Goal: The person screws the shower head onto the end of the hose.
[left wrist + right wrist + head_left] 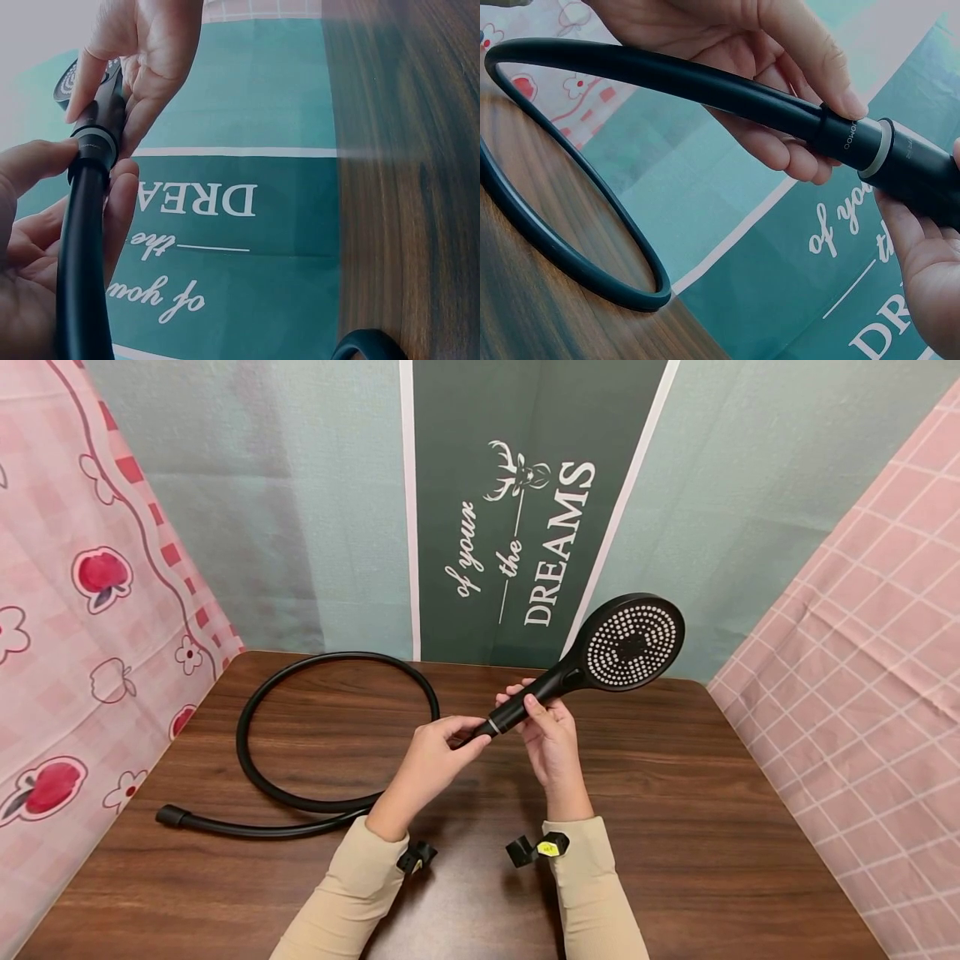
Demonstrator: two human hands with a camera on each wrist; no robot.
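A black shower head (633, 643) with a round face of pale nozzles is held up by its handle in my right hand (551, 739), the thumb lying along the handle. My left hand (442, 752) pinches the collar (845, 139) at the end of a black shower hose (258, 768), right at the base of the handle. A pale ring (885, 148) shows between collar and handle in the right wrist view. From the left hand the hose loops back over the table, its other end fitting (172, 816) lying at the left.
The brown wooden table (697, 860) runs up to a green cloth (480, 410) with white lettering at the back. Pink patterned cloths hang at the left (52, 610) and right (870, 693). Small black wrist cameras (536, 850) sit on both sleeves.
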